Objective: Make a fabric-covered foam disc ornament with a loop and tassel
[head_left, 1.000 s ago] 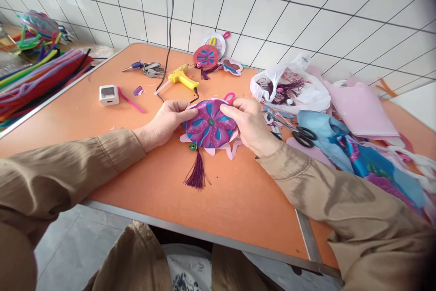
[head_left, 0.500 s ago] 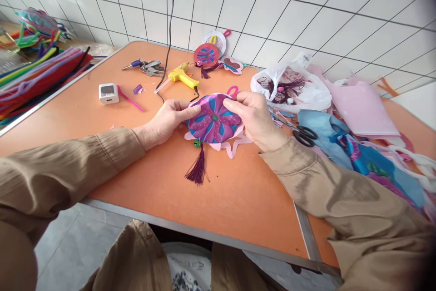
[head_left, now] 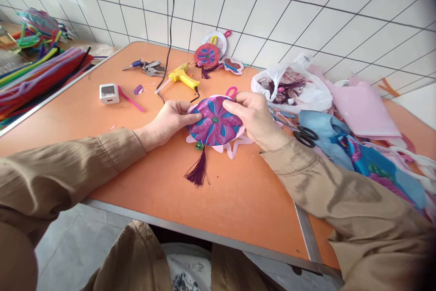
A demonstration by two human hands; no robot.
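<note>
A round fabric pendant (head_left: 215,120) with a purple and blue flower pattern is held up between both hands over the table. My left hand (head_left: 170,120) pinches its left edge, thumb on the front. At the upper right edge, my right hand (head_left: 255,114) grips it the same way; the fingers behind are hidden. A pink loop (head_left: 231,92) sticks up from the top. From the bottom hang a small green bell (head_left: 199,146) and a dark purple tassel (head_left: 197,170). Pale pink star-shaped cutouts (head_left: 235,146) lie beneath it.
A yellow glue gun (head_left: 184,76), keys (head_left: 151,67) and a white cube-shaped device (head_left: 109,94) stand behind. Finished pendants (head_left: 206,56) lean by the tiled wall. Rightward are a plastic bag (head_left: 316,93), black-handled scissors (head_left: 305,136) and fabric (head_left: 378,164). Pipe cleaners (head_left: 44,77) lie far left.
The pendant's face has flattened slightly and dipped a little lower. My left thumb sits slightly lower on its edge. Both hands keep their hold.
</note>
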